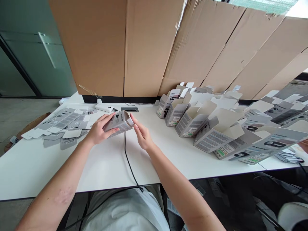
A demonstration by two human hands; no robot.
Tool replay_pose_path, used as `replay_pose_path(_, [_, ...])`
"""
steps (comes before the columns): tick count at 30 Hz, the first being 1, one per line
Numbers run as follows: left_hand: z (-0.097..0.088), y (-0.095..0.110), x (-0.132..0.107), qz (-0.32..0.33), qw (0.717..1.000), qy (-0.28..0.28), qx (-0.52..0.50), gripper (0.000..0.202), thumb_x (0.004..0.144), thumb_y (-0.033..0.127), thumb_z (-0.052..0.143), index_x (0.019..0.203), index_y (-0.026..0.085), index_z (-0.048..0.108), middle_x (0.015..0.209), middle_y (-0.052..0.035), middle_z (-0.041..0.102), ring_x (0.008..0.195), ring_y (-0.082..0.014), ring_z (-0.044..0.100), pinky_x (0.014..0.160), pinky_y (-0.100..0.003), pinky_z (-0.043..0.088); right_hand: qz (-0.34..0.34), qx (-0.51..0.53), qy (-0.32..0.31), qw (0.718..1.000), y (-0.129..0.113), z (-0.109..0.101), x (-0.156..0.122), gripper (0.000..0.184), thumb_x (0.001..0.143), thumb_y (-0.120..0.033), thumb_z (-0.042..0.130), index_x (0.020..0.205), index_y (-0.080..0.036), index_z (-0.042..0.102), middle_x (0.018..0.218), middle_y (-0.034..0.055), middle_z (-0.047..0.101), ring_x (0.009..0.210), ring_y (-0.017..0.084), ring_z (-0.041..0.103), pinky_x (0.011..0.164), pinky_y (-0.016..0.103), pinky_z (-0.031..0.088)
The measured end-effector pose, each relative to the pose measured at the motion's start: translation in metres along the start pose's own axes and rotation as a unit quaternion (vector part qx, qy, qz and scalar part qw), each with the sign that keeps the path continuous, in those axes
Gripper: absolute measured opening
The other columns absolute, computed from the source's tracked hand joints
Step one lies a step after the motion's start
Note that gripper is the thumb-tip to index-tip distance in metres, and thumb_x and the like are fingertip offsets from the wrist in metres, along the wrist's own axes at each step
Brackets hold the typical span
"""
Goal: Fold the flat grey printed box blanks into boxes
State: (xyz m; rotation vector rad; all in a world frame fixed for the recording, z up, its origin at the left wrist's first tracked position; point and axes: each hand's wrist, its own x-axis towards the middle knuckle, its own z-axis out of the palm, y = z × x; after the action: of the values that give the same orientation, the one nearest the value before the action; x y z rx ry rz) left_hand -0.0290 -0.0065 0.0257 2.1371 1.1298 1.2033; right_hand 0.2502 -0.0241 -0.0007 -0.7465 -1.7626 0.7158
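Observation:
Above the white table (106,173) I hold a small grey-and-white printed carton (117,121), tilted on its side. My left hand (99,128) is wrapped round its left end, thumb along the near face. At the right end, the thumb and fingers of my right hand (141,131) pinch the edge by a white end flap. Part of the carton is covered by my fingers. Flat unfolded cartons (64,120) lie in a loose pile to the left of my left hand.
Standing cartons with raised flaps (192,120) crowd the table's right side. A white device (104,107) and a dark flat piece (130,109) lie at the back. A black cable (128,160) hangs over the front edge. Tall cardboard (144,48) stands behind the table.

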Motion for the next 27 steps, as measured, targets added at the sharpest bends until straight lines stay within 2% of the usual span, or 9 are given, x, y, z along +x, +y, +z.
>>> replay_pose_path(14, [0.002, 0.0, 0.0, 0.004, 1.0, 0.0, -0.016, 0.084, 0.098, 0.072, 0.082, 0.167, 0.026, 0.066, 0.159, -0.0134, 0.07, 0.149, -0.0384, 0.066, 0.125, -0.052, 0.054, -0.079, -0.049, -0.01, 0.996, 0.015, 0.001, 0.002, 0.055, 0.127, -0.046, 0.041, 0.181, -0.035, 0.05, 0.184, 0.0004, 0.047, 0.174, 0.026, 0.043, 0.148, 0.051, 0.035])
replay_pose_path(19, [0.002, 0.0, 0.0, 0.009, 1.0, 0.003, -0.014, 0.084, 0.099, 0.071, 0.082, 0.167, 0.025, 0.065, 0.158, -0.0131, 0.07, 0.148, -0.0379, 0.066, 0.127, -0.052, 0.054, -0.102, -0.06, -0.015, 0.993, 0.015, 0.002, 0.002, 0.056, 0.128, -0.039, 0.039, 0.184, -0.037, 0.043, 0.186, -0.0012, 0.043, 0.176, 0.024, 0.04, 0.148, 0.05, 0.034])
replay_pose_path(24, [0.003, 0.001, -0.001, 0.005, 1.0, 0.003, -0.012, 0.083, 0.099, 0.071, 0.082, 0.166, 0.026, 0.066, 0.159, -0.0127, 0.07, 0.149, -0.0377, 0.066, 0.127, -0.052, 0.054, -0.099, -0.095, -0.023, 0.99, 0.013, 0.002, 0.001, 0.059, 0.127, -0.042, 0.041, 0.185, -0.034, 0.041, 0.187, 0.0031, 0.042, 0.177, 0.027, 0.039, 0.148, 0.052, 0.035])
replay_pose_path(27, [0.003, 0.002, -0.001, -0.003, 1.0, -0.002, -0.013, 0.083, 0.099, 0.072, 0.081, 0.166, 0.027, 0.066, 0.159, -0.0123, 0.07, 0.149, -0.0384, 0.066, 0.127, -0.053, 0.054, -0.11, -0.117, -0.018, 0.987, 0.013, 0.003, 0.001, 0.059, 0.127, -0.037, 0.042, 0.186, -0.037, 0.039, 0.189, 0.0041, 0.039, 0.177, 0.027, 0.038, 0.147, 0.053, 0.036])
